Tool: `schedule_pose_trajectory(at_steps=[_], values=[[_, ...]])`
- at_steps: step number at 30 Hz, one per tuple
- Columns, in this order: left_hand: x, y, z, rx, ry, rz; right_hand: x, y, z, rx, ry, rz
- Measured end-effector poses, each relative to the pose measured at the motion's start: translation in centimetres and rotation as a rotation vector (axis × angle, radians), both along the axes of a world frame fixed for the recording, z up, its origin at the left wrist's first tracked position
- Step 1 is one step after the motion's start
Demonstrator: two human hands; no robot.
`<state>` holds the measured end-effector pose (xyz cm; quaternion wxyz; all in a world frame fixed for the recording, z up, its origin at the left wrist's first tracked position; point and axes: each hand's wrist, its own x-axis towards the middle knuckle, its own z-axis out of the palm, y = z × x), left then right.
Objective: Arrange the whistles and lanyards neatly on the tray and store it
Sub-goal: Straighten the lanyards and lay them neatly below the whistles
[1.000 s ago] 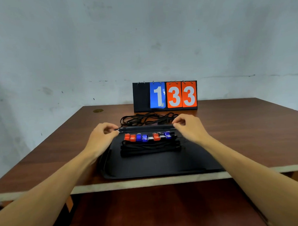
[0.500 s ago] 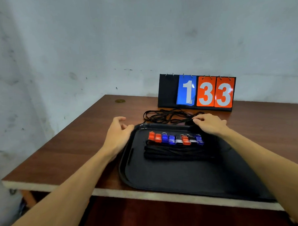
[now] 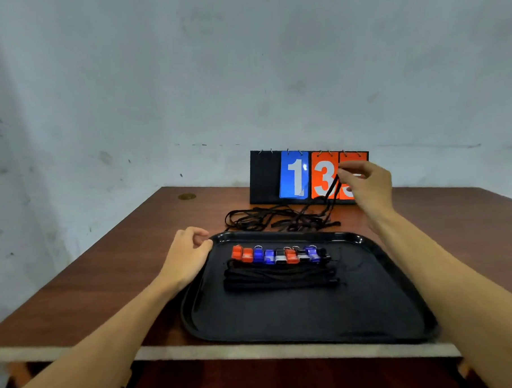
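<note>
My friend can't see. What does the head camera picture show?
A right hand lifts a black lanyard from a tangled pile behind a black tray. The tray holds a row of whistles and bundled lanyards; the left hand rests at its corner.

Whistles (image 3: 279, 255) on tray (image 3: 313, 323), behind lanyards (image 3: 280, 279); scoreboard (image 3: 295, 177) behind.

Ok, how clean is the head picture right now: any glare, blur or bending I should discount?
Head view: a small glare spot on the blue 1 card of the scoreboard; gloss along the tray far rim; the right hand, pinching a black lanyard, is slightly motion-soft; the folded lanyards merge into the dark tray; wide-angle bending curves the table edge; light is dim and even.
</note>
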<state>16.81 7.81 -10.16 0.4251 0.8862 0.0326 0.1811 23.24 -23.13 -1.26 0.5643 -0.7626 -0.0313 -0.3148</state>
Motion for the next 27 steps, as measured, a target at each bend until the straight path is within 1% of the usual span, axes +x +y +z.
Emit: schedule_pose_trajectory(at_steps=[1, 2, 3, 4, 7, 9, 12, 14, 16, 21, 23, 25, 26, 27], values=[[-0.1, 0.1, 0.3, 0.074, 0.007, -0.032, -0.5, -0.4, 0.6, 0.130, 0.003, 0.023], [-0.2, 0.2, 0.7, 0.165, 0.019, -0.063, -1.1, -0.5, 1.0, 0.203, 0.032, 0.060], [-0.3, 0.1, 1.3, 0.242, 0.021, -0.090, -1.6, -0.6, 1.0, 0.217, 0.068, 0.078], [-0.4, -0.3, 2.1, 0.274, 0.001, -0.104, -1.9, -0.6, 0.9, 0.209, 0.084, 0.080], [-1.0, -3.3, 4.6, 0.265, -0.099, -0.145, -3.2, -0.2, 1.0, 0.211, 0.045, 0.112], [-1.5, -6.0, 5.8, 0.316, -0.113, -0.223, -4.1, 0.0, 1.5, 0.243, 0.004, 0.115], [-2.0, -9.9, 6.7, 0.260, -0.140, -0.314, -5.7, -0.3, 3.1, 0.355, -0.063, 0.135], [-2.5, -12.4, 7.4, 0.224, -0.159, -0.354, -6.8, -0.5, 3.8, 0.306, -0.033, 0.182], [-3.0, -14.5, 8.2, 0.185, -0.138, -0.396, -7.9, -0.6, 4.0, 0.276, -0.032, 0.232], [-3.7, -18.0, 8.8, 0.143, -0.060, -0.478, -10.0, -1.9, 4.3, 0.541, -0.055, 0.437], [-3.9, -18.9, 8.9, 0.107, -0.105, -0.463, -10.4, -2.6, 4.2, 0.610, -0.055, 0.511], [-4.0, -19.6, 9.2, -0.014, -0.164, -0.446, -10.7, -3.1, 4.0, 0.631, -0.054, 0.542], [-4.0, -19.8, 9.4, -0.039, -0.188, -0.437, -10.9, -3.3, 3.9, 0.629, -0.054, 0.545], [-3.9, -19.9, 9.6, -0.023, -0.207, -0.428, -11.0, -3.6, 3.9, 0.628, -0.054, 0.545]])
